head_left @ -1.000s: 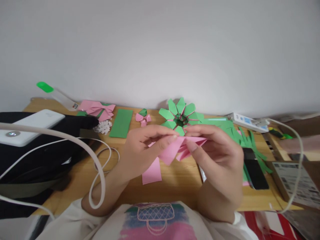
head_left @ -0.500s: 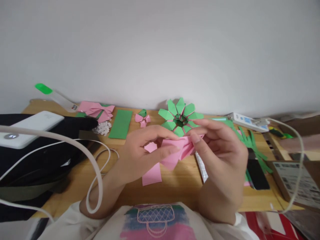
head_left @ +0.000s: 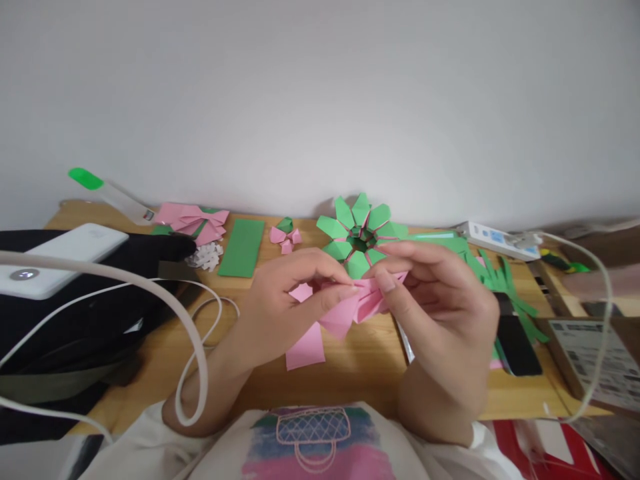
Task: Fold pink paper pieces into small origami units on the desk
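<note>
A folded piece of pink paper [head_left: 345, 313] is held up over the middle of the table, its pleats facing me. My left hand [head_left: 295, 307] pinches its left side between thumb and fingers. On the right side, my right hand [head_left: 435, 307] grips the pleats with thumb and forefinger. Just behind the hands lies a ring-shaped green paper flower [head_left: 345, 213] with pink inner edges. Under my left hand a flat pink paper strip [head_left: 306, 350] rests on the wood, partly covered.
Left of the flower are small folded pink pieces [head_left: 286, 238], a green paper sheet [head_left: 242, 248] and pink folded bows [head_left: 195, 221]. A white power bank [head_left: 75, 257] with cables lies left. A phone [head_left: 517, 343], green strips [head_left: 505, 283] and a power strip [head_left: 497, 240] stand right.
Both hands keep hold of the pink paper, with only slight shifts of the fingers. The left fingertips have moved slightly lower along its upper edge.
</note>
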A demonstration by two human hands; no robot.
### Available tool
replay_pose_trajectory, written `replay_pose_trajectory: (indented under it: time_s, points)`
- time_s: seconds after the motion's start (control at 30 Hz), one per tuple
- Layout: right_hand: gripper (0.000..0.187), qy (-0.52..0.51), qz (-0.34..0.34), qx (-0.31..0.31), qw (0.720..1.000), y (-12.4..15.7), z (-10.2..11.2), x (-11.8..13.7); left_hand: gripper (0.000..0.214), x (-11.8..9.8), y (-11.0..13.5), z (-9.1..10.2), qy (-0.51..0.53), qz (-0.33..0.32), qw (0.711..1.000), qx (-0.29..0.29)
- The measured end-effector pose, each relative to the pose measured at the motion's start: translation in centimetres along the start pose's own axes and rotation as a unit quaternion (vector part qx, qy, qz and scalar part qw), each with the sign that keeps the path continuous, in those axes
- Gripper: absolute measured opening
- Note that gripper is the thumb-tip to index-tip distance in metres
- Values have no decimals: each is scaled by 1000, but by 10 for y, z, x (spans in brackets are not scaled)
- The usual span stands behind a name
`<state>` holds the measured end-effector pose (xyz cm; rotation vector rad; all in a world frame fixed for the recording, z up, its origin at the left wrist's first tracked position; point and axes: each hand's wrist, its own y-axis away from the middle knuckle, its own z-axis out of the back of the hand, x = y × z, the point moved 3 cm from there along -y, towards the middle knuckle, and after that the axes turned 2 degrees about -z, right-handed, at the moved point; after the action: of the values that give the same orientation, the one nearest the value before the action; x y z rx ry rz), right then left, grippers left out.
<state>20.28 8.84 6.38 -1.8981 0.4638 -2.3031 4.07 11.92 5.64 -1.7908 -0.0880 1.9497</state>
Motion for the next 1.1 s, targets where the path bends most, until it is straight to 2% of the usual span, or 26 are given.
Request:
replay_pose_trajectory:
  time_s: [0.2,0.3,0.4,0.5,0.87,1.1]
  points:
    - [25,10,12,5,1000,0,-1,1,12,0,1,0,-30,-24,999,-6]
    - [26,12,8,6,1000,0,-1,1,6,3,3,-1,-10,-8,999,-33]
    - [26,5,8,12,1000,1,-1,1,11,5,4,0,11,15,998,-56]
    - [26,11,12,11,1000,1,-2,2,6,5,2,1,3,34,999,-39]
    - [25,32,17,1,999,1,-2,3,12,4,-2,1,15,74,997,8]
    - [33,37,19,53,998,-4,-5,2,16,0,-2,0,-54,29,998,-10]
